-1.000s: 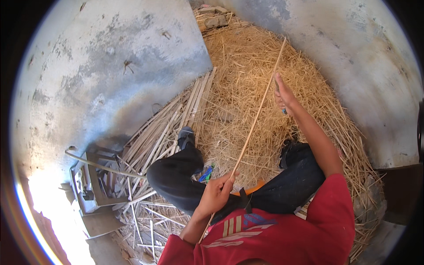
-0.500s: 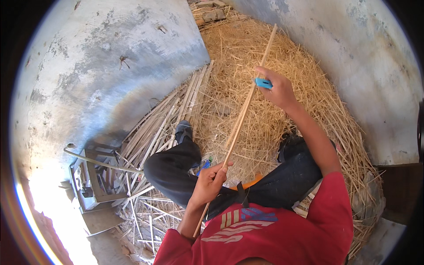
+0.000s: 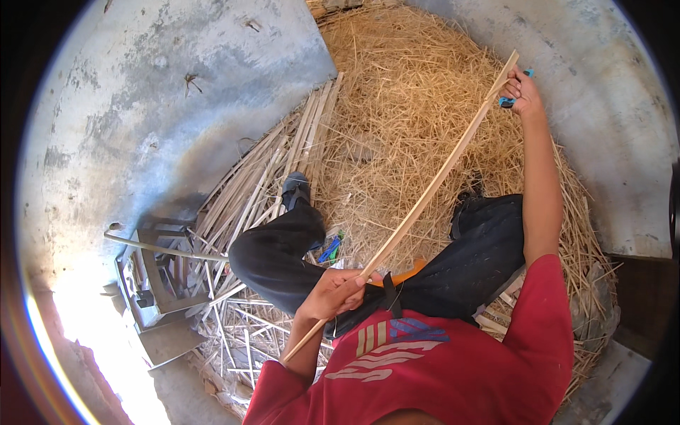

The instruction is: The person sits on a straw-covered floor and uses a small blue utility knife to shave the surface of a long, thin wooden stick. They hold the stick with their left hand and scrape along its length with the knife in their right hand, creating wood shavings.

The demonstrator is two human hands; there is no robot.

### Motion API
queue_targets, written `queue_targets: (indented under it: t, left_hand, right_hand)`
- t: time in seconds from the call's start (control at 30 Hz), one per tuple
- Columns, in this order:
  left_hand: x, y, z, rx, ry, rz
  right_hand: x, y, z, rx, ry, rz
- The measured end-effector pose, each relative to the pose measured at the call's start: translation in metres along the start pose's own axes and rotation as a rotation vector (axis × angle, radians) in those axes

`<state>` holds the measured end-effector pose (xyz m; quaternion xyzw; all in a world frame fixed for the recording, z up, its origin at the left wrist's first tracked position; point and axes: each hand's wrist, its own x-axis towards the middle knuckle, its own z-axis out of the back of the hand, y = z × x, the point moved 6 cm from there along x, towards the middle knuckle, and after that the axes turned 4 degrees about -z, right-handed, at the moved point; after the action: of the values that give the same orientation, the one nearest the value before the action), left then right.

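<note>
My left hand (image 3: 334,293) is closed around the lower part of a long, thin wooden strip (image 3: 432,190), in front of my lap. The strip slants up and to the right, its far end reaching over the straw. My right hand (image 3: 523,92) is stretched out at the upper right, fingers curled round a blue cutter knife (image 3: 507,103). Both ends of the handle poke out of the fist; its blade is hidden. That hand is beside the strip's far end, and whether its fingers touch the wood I cannot tell.
Pale shavings (image 3: 404,92) cover the floor ahead. Several long wooden strips (image 3: 304,131) lie in a pile at the left, beside a box-like wooden frame (image 3: 159,276). Grey walls (image 3: 212,78) stand on both sides. An orange piece (image 3: 404,273) lies between my legs, a blue-green item (image 3: 331,249) near my left knee.
My right hand has moved right and outward with the cutter knife. The strip's far end has swung to the right. My left hand still grips the lower part, slightly lower in view.
</note>
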<state>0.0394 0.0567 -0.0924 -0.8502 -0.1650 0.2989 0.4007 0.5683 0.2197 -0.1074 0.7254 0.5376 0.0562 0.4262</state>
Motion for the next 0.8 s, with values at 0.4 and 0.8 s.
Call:
queue_targets:
  t: [0.4, 0.8]
  left_hand:
    - [0.009, -0.009, 0.001, 0.047, -0.032, 0.048]
    - [0.029, -0.037, 0.019, -0.057, -0.33, -0.218]
  right_hand:
    - [0.028, 0.076, 0.119, 0.037, -0.049, 0.282]
    - [-0.015, -0.049, 0.003, -1.86, -0.138, 0.134]
